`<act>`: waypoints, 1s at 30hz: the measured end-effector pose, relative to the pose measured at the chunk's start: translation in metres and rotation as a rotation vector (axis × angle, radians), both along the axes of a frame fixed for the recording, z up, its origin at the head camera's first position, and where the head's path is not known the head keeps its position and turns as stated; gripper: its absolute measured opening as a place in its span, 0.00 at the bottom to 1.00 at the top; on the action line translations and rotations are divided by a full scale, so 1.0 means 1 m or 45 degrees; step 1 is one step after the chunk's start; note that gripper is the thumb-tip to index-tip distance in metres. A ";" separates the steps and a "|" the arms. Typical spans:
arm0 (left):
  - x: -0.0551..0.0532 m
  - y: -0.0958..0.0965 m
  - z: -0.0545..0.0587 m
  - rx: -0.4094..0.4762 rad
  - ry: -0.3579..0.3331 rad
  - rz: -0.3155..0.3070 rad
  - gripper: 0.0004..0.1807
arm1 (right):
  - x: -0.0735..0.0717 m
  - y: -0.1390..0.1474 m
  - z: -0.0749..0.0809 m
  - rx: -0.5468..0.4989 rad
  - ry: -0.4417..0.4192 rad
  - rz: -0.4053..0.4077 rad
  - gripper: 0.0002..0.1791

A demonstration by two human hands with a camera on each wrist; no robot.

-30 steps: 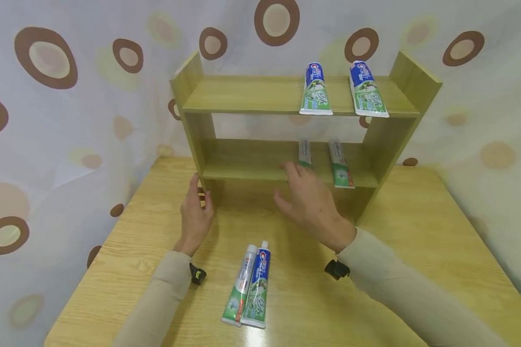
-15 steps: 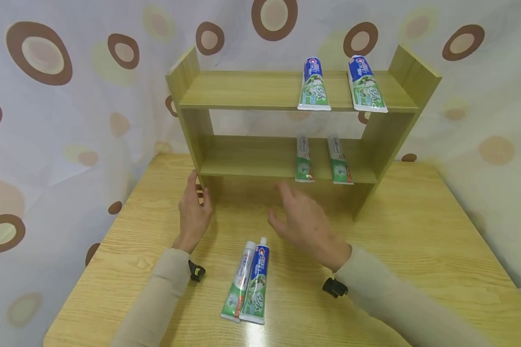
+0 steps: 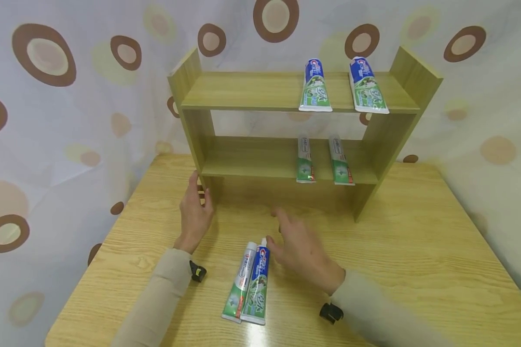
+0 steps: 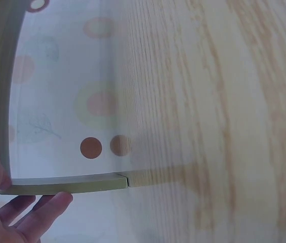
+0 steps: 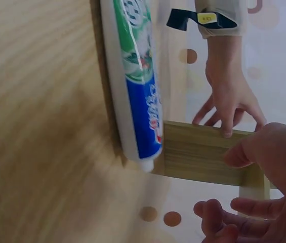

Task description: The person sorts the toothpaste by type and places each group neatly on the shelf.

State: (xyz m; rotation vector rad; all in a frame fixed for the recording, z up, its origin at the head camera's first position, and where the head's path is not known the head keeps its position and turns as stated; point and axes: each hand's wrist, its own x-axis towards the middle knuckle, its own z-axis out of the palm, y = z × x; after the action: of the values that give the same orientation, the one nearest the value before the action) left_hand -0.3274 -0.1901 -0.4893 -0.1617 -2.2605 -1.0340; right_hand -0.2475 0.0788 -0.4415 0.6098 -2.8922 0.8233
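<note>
Thumb and fingers of my left hand (image 3: 195,214) hold the left side panel of a two-tier wooden shelf (image 3: 247,161); the left wrist view shows the panel edge (image 4: 82,185) between them. My right hand (image 3: 304,250) hangs above the table with its fingers loosely bent and nothing in them. Its thumb is near the cap end of a blue-and-green toothpaste tube (image 3: 257,294). Against that tube's left side lies a silver-and-green toothpaste tube (image 3: 239,289). The right wrist view shows the blue-and-green tube (image 5: 140,96) apart from the right hand (image 5: 269,177).
Two blue-and-green tubes, a left one (image 3: 315,89) and a right one (image 3: 368,89), lie on the top tier. Below them, two silver-and-green tubes, one left (image 3: 305,161) and one right (image 3: 340,164), lie on the lower tier. A patterned cloth (image 3: 82,120) hangs behind the wooden table (image 3: 417,250).
My right hand has drawn back from the left tube on the lower tier and come down toward the tubes on the table. The left hand stays on the side panel.
</note>
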 end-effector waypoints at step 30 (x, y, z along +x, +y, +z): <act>0.000 0.000 -0.001 -0.007 0.004 -0.003 0.28 | 0.033 -0.015 -0.057 -0.087 -0.223 0.035 0.37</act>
State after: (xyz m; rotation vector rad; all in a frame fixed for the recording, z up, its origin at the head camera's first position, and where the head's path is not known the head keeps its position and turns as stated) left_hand -0.3270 -0.1897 -0.4901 -0.1685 -2.2609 -1.0283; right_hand -0.2145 0.0643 -0.4990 0.6005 -3.0008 1.0242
